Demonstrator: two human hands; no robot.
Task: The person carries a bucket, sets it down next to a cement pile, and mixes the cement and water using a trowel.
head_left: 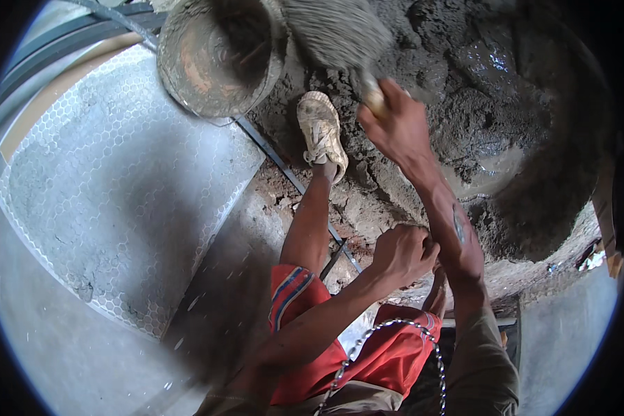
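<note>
Work surface: smooth grey floor (69,333) at 8 o'clock; rough, wet mortar (527,111) spreads from 12 to 3 o'clock, glossy in places. A paler slab (568,322) lies at 4 o'clock. A dusty sheet (135,173) with a hexagon pattern covers the 9 o'clock area, partly shadowed. Dark strips (69,48) curve at 10 o'clock. A narrow bar (277,161) runs diagonally from the bucket (194,87) at 11 o'clock past the centre toward 5 o'clock.

Markings: blue and pale stripes on the red shorts (312,367) at 6 o'clock.

Right grip (397,121), between 1 and 2 o'clock: closed around the handle of the trowel (367,80). The trowel's grey-coated, blurred blade is at 12 o'clock, just beside the bucket.

Left grip (403,255), 4 o'clock: fingers curled, near the right forearm; whether they pinch anything cannot be told.
</note>
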